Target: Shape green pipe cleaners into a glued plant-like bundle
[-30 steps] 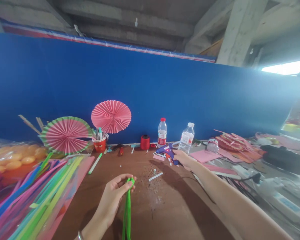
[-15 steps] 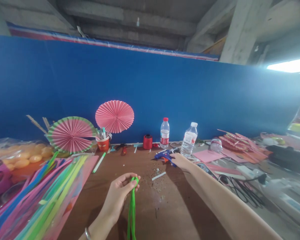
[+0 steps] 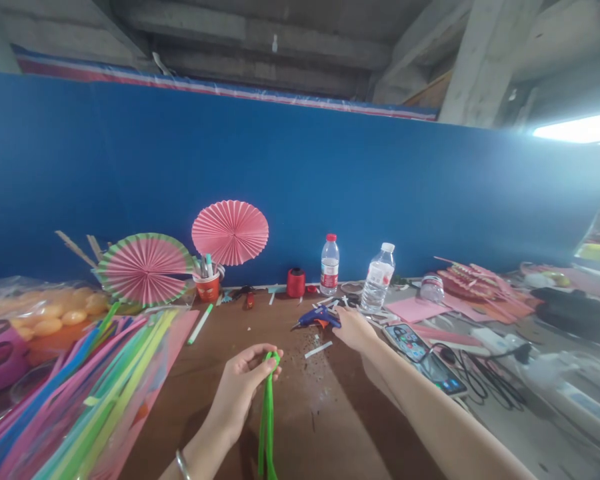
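Observation:
Between the thumb and fingers of my left hand is a bunch of bright green pipe cleaners, pinched near the bent or knotted top while the long ends hang down toward me. My right hand reaches across the table and is closed on the rear of a blue glue gun, whose nozzle points left. The fingers of that hand are partly hidden behind its back. Below the gun a small white strip lies among dark crumbs on the brown tabletop.
At the left lie bagged coloured pipe cleaners. Pleated paper fans and a red pen cup stand behind. Along the back are a red spool and water bottles. A phone and black cables lie right.
My right hand has drawn back toward me and to the left, and the glue gun has shifted left with it. The phone shows more. My left hand keeps hold of the green pipe cleaners.

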`<state>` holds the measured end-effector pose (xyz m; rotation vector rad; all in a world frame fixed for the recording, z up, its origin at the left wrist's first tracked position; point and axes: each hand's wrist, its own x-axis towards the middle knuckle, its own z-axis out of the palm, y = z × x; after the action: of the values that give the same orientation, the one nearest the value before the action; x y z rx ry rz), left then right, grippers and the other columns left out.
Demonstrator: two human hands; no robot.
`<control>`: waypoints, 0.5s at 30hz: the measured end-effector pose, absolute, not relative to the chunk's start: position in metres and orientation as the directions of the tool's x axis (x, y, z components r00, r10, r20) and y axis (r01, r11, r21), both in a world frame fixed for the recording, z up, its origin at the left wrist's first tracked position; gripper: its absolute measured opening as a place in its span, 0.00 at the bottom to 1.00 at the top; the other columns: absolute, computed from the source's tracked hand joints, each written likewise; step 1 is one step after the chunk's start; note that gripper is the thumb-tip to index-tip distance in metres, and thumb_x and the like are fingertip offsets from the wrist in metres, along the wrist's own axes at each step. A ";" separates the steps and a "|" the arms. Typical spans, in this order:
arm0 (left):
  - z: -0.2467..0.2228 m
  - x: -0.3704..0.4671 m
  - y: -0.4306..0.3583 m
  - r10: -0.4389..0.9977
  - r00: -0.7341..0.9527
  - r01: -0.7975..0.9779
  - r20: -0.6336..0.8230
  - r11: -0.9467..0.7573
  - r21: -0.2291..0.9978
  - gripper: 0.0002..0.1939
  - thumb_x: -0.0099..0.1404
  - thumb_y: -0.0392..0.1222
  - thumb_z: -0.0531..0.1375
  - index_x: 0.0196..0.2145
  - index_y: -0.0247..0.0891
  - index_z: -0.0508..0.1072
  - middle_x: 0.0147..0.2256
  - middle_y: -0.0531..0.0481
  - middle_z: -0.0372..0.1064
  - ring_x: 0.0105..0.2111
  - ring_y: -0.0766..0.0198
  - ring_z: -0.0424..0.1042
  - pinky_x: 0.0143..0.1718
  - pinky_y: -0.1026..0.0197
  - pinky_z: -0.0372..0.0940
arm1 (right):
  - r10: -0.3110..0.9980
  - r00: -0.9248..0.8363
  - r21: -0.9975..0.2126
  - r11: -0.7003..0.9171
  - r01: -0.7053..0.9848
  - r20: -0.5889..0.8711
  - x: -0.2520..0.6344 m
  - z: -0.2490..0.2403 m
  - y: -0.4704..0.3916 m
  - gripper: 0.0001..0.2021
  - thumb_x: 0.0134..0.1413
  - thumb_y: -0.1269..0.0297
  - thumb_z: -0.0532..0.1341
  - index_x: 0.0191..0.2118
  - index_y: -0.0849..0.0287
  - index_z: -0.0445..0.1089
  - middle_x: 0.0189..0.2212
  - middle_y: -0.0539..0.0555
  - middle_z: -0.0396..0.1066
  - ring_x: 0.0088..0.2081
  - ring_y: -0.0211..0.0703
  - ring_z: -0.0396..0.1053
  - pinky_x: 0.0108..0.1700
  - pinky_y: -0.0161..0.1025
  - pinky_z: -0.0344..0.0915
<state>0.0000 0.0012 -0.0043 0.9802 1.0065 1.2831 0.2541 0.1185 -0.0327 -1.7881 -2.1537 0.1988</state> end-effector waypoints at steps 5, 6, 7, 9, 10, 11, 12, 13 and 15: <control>-0.006 -0.002 0.002 0.997 0.058 -0.271 -0.041 0.055 0.961 0.12 0.50 0.40 0.64 0.34 0.34 0.73 0.35 0.45 0.74 0.30 0.65 0.71 0.34 0.64 0.65 | 0.973 -0.166 -0.287 0.208 0.935 0.163 0.258 -0.041 0.118 0.17 0.48 0.71 0.55 0.47 0.61 0.64 0.41 0.59 0.67 0.44 0.48 0.65 0.43 0.38 0.57; -0.006 -0.002 0.002 0.998 0.055 -0.274 -0.043 0.057 0.960 0.12 0.50 0.40 0.64 0.34 0.34 0.73 0.35 0.45 0.74 0.30 0.65 0.71 0.35 0.64 0.65 | 0.970 -0.167 -0.285 0.212 0.935 0.174 0.259 -0.041 0.120 0.16 0.50 0.71 0.54 0.47 0.62 0.64 0.42 0.60 0.67 0.44 0.48 0.65 0.44 0.38 0.56; -0.005 -0.002 0.002 0.998 0.049 -0.275 -0.046 0.058 0.960 0.12 0.50 0.40 0.64 0.34 0.34 0.73 0.35 0.45 0.74 0.30 0.65 0.71 0.35 0.64 0.65 | 0.969 -0.161 -0.285 0.210 0.935 0.187 0.260 -0.041 0.122 0.16 0.52 0.71 0.52 0.48 0.63 0.63 0.43 0.60 0.66 0.44 0.47 0.65 0.44 0.37 0.56; -0.003 0.000 0.001 0.998 0.023 -0.275 -0.057 0.061 0.959 0.13 0.49 0.40 0.65 0.33 0.34 0.74 0.34 0.45 0.74 0.30 0.64 0.71 0.34 0.64 0.65 | 0.970 -0.123 -0.287 0.181 0.941 0.209 0.263 -0.041 0.126 0.15 0.54 0.71 0.50 0.48 0.65 0.62 0.44 0.63 0.64 0.44 0.48 0.65 0.44 0.38 0.56; -0.002 0.001 0.001 0.998 0.006 -0.274 -0.066 0.065 0.960 0.13 0.48 0.40 0.65 0.33 0.34 0.74 0.33 0.45 0.74 0.29 0.63 0.72 0.34 0.63 0.65 | 0.971 -0.096 -0.289 0.158 0.944 0.217 0.266 -0.041 0.128 0.15 0.56 0.70 0.49 0.48 0.67 0.62 0.44 0.64 0.63 0.43 0.48 0.65 0.44 0.38 0.56; 0.000 0.003 0.000 0.997 -0.010 -0.272 -0.073 0.067 0.960 0.13 0.47 0.40 0.66 0.32 0.34 0.74 0.33 0.45 0.74 0.29 0.63 0.72 0.33 0.63 0.65 | 0.972 -0.068 -0.290 0.133 0.948 0.225 0.269 -0.042 0.130 0.16 0.57 0.69 0.48 0.49 0.68 0.61 0.44 0.66 0.63 0.43 0.49 0.65 0.43 0.39 0.57; 0.002 0.004 0.000 0.997 -0.022 -0.271 -0.079 0.070 0.960 0.13 0.46 0.40 0.66 0.31 0.34 0.74 0.32 0.45 0.74 0.28 0.63 0.72 0.33 0.63 0.65 | 0.972 -0.041 -0.291 0.108 0.950 0.229 0.271 -0.043 0.132 0.16 0.57 0.69 0.47 0.49 0.69 0.60 0.44 0.67 0.63 0.42 0.50 0.65 0.43 0.40 0.57; 0.003 0.006 -0.001 0.996 -0.030 -0.271 -0.081 0.070 0.960 0.13 0.45 0.40 0.66 0.30 0.33 0.74 0.32 0.45 0.74 0.28 0.63 0.72 0.32 0.62 0.65 | 0.973 -0.019 -0.292 0.088 0.952 0.232 0.274 -0.044 0.134 0.16 0.58 0.69 0.47 0.48 0.70 0.60 0.44 0.68 0.62 0.43 0.51 0.65 0.43 0.40 0.57; 0.005 0.007 -0.002 0.996 -0.034 -0.273 -0.080 0.068 0.960 0.13 0.45 0.40 0.66 0.30 0.33 0.74 0.31 0.45 0.74 0.27 0.63 0.72 0.32 0.62 0.65 | 0.973 0.007 -0.295 0.064 0.954 0.232 0.277 -0.047 0.135 0.16 0.57 0.68 0.48 0.48 0.71 0.61 0.44 0.69 0.62 0.43 0.53 0.65 0.43 0.41 0.57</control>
<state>0.0070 -0.0015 0.0053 0.9297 1.0702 1.3043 0.2768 0.1350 -0.0475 -1.9226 -1.9803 0.0717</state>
